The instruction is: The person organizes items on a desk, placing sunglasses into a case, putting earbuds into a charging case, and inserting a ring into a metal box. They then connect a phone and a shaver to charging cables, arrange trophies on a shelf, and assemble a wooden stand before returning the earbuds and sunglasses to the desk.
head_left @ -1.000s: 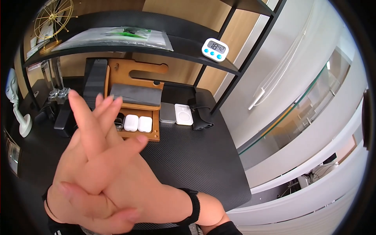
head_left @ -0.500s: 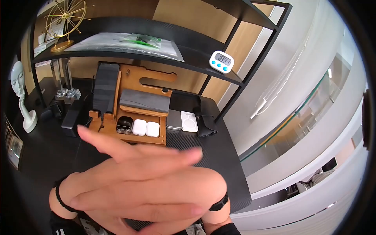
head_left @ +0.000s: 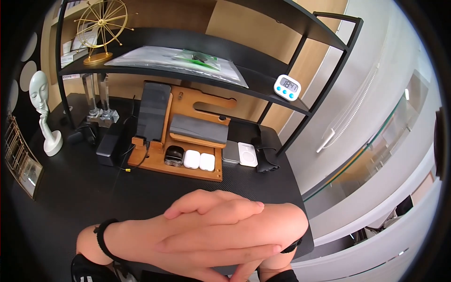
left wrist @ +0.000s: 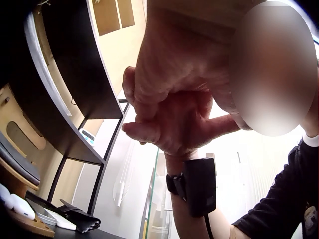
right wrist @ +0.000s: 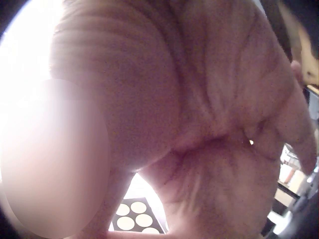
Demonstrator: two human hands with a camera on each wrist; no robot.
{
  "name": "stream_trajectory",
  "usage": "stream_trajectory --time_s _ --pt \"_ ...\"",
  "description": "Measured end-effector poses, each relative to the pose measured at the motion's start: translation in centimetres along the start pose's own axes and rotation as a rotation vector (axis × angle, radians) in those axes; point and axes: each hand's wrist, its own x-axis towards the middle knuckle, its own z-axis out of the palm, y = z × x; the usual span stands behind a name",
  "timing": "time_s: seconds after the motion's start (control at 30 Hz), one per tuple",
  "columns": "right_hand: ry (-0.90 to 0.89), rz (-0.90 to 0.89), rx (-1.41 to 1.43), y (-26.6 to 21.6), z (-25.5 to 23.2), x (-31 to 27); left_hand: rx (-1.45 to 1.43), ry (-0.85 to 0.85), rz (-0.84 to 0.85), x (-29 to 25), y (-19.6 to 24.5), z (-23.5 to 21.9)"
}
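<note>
Black wristband [head_left: 101, 239] on your left wrist, clear of the overlap. Left hand [head_left: 188, 239] lies across right hand [head_left: 270, 225], fingers long and near straight; right fingers also look relaxed. No object shows in either grip; whether anything sits deep between the palms, can't tell. Both are over the near part of the desk [head_left: 70, 197], short of the wooden organiser [head_left: 188, 101]. Best done with light pressure, wrists loose, fingers unforced.

We find the head view facing forward and down over the counter [head_left: 66, 192]. Our 2 wrist views look up, very near the hands [head_left: 221, 230]. Head and left wrist views share the timer [head_left: 287, 88] and shelving [head_left: 263, 84].
</note>
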Motion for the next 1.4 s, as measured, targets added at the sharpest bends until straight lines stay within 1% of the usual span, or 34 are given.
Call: stream_trajectory --time_s 0.07,0.1,0.17,0.2,0.27,0.4,0.47,0.5,0.57,0.6,0.67,0.7,0.77,0.8,0.87,0.9,0.97,1.0,1.07,1.1,1.17,1.3,1.37,1.4 --pt "-0.006 0.015 -0.018 0.0 0.0 0.1 0.192 -0.134 -0.062 0.4 1.3 -1.1" --pt "-0.008 0.024 -0.028 0.0 0.0 0.2 0.197 -0.137 -0.067 0.4 1.2 -1.0" --pt "-0.013 0.044 -0.051 0.1 0.0 0.4 -0.114 -0.036 -0.076 0.5 0.6 -0.4" --pt "-0.014 0.055 -0.066 0.2 0.0 0.5 -0.11 -0.041 -0.075 0.6 0.9 -0.4" --pt "-0.012 0.078 -0.097 0.3 -0.1 0.7 0.205 -0.016 -0.105 0.7 1.6 -0.5" --pt "-0.012 0.133 -0.158 0.6 -0.1 1.1 0.211 -0.001 -0.034 0.3 0.6 -0.1" --pt "-0.013 0.158 -0.183 0.6 -0.1 1.3 0.345 0.167 -0.096 0.3 0.5 0.4" --pt "-0.014 0.171 -0.195 0.7 -0.1 1.4 0.348 0.164 -0.096 0.1 0.1 0.4" --pt "-0.016 0.199 -0.218 0.7 -0.1 1.5 0.414 0.337 -0.19 0.0 -0.6 0.3" --pt "-0.016 0.212 -0.23 0.7 -0.1 1.6 0.416 0.333 -0.189 -0.1 -0.7 0.3" --pt "-0.016 0.241 -0.255 0.6 0.0 1.7 0.417 0.362 -0.265 -0.1 -1.0 0.2" --pt "-0.014 0.24 -0.255 0.4 0.0 1.8 0.418 0.36 -0.265 0.1 -0.9 0.2" --pt "0.011 0.539 -0.002 -0.2 0.0 2.1 0.448 0.398 -0.221 0.5 -0.8 0.3" --pt "0.012 0.54 -0.003 0.0 -0.1 2.1 0.447 0.397 -0.22 0.2 -1.0 0.4" --pt "0.021 0.447 -0.034 0.4 -0.2 2.1 0.31 0.46 -0.233 -0.3 -1.4 0.6" --pt "0.021 0.448 -0.034 0.1 -0.6 2.3 0.309 0.46 -0.232 -0.4 -1.5 0.4" --pt "-0.024 0.529 -0.011 -0.9 -1.6 2.9 0.362 0.513 -0.121 -0.2 -1.3 -0.3" --pt "-0.025 0.53 -0.01 -0.6 -1.6 2.7 0.361 0.514 -0.123 -0.2 -0.9 -0.4" --pt "-0.035 0.538 0.023 0.0 -1.6 2.4 0.271 0.33 -0.439 -0.3 -0.1 -0.5" --pt "-0.037 0.539 0.024 -0.1 -1.7 2.4 0.269 0.331 -0.441 -0.3 0.0 -0.5" --pt "-0.065 0.628 0.056 -0.3 -1.9 2.5 0.254 0.307 -0.469 -0.3 0.0 -0.6" --pt "-0.047 0.59 -0.039 -0.5 -1.9 2.6 0.263 0.333 -0.413 -0.5 -0.3 -0.3" --pt "-0.133 0.767 -0.09 -1.8 -2.4 3.3 0.312 0.349 -0.435 -0.2 -0.2 -0.2" --pt "-0.133 0.767 -0.089 -2.3 -2.4 3.5 0.312 0.349 -0.435 -0.1 -0.2 -0.1"
